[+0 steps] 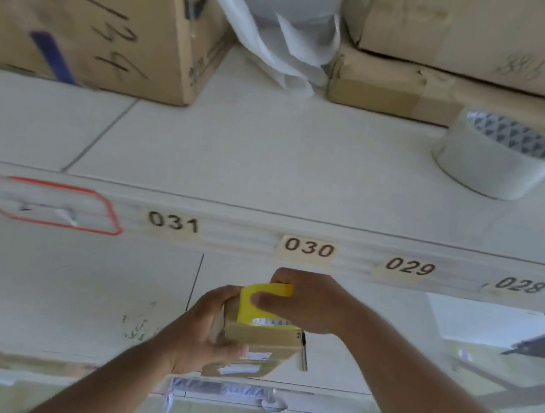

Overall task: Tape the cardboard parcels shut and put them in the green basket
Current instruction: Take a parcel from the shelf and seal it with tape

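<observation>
Your left hand (204,330) grips the parcel (260,339) while your right hand (304,302) pinches yellow tape (267,293) across it; next, press the strip flat.

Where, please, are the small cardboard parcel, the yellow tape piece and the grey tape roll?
small cardboard parcel (264,338): head view, its brown front face.
yellow tape piece (247,301): head view, its left half.
grey tape roll (490,165): head view, its outer wall.

parcel (260,339) between both hands | tape roll (498,156) far right, before boxes (450,40)
</observation>
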### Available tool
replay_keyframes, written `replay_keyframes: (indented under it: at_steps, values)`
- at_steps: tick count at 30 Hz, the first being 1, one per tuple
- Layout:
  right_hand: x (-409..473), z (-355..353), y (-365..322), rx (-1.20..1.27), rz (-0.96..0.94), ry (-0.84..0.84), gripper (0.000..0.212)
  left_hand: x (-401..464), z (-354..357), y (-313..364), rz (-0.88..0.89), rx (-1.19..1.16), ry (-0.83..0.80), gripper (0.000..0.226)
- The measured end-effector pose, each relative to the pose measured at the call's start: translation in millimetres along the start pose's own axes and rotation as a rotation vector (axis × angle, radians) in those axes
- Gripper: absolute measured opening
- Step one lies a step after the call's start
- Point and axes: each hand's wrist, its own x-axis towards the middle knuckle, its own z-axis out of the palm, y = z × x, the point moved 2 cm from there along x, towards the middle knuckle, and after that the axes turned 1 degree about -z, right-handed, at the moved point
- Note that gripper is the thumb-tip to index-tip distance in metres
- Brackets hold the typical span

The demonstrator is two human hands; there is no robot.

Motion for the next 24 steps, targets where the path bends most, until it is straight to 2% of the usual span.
replay_keyframes:
  at_steps: [3,8,11,14,17,24]
  values:
    - [15,20,-40,-0.054,-0.121,-0.005,0.051,-21,-18,-17,-0.153,0.067,-0.004,0.066]
    - [24,31,-72,-0.13,-0.176,-0.011,0.053,-32,-27,-21,-0.266,0.22,0.003,0.079]
    - [16,14,-44,-0.3,-0.126,0.001,0.052,-35,-32,-16,-0.274,0.229,0.002,0.08]
    - [9,-2,21,-0.541,0.055,0.005,0.065,-36,-32,-13,-0.272,0.247,-0.018,0.087]
    - [10,7,62,-0.482,0.15,0.026,0.078,-36,-31,-8,-0.273,0.237,-0.041,0.084]
    - [19,29,81,-0.401,0.175,0.105,0.084,-35,-31,-13,-0.254,0.183,-0.045,0.081]
